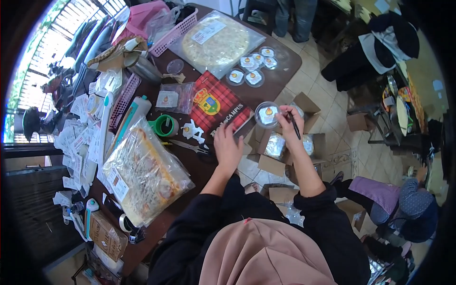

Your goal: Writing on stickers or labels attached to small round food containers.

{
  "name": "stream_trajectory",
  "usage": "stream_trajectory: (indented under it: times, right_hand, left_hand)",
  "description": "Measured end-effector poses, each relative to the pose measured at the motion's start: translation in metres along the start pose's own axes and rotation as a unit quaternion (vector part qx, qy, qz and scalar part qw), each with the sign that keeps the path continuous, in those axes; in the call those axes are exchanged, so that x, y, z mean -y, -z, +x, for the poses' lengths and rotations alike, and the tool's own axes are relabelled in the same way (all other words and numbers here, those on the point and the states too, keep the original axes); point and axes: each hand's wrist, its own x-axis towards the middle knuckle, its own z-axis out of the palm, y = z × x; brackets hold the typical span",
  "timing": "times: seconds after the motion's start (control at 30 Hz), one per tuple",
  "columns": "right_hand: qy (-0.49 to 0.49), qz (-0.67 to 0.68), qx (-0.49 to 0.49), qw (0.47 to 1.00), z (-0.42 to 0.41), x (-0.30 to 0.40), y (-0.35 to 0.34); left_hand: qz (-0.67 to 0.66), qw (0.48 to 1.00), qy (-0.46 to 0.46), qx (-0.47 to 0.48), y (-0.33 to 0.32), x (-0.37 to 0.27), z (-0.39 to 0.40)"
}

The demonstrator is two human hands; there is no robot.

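In my right hand (292,124) is a small round clear plastic tub (268,114) with a white label on its lid. A black pen (294,125) is tucked in the same hand. My left hand (228,146) lies palm down, fingers apart, on the lower edge of a red tartan-covered notebook (213,101) that bears writing and a crest. Several similar labelled tubs (254,77) stand beyond the notebook, beside a large round pizza (216,39) in a clear bag. Scissors (192,146) and a few loose stickers (192,131) lie left of my left hand.
Left are a bagged rectangular pizza (146,178), a green tape dispenser (165,126), sealers (137,110) and a heap of labels (80,139). Open cardboard boxes (272,164) with packed goods stand on the floor by the table's right edge. Another person (388,199) is at the right.
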Motion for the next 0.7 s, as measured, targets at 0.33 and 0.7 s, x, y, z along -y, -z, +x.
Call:
stream_trajectory:
  times: [0.33, 0.7]
  right_hand:
    - [0.015, -0.133, 0.012, 0.991, 0.077, -0.057, -0.031]
    - [0.105, -0.292, 0.085, 0.947, 0.082, -0.075, -0.046]
  left_hand:
    - [0.149, 0.987, -0.053, 0.023, -0.053, 0.025, 0.061]
    - [0.138, 0.990, -0.023, 0.025, -0.052, 0.026, 0.058]
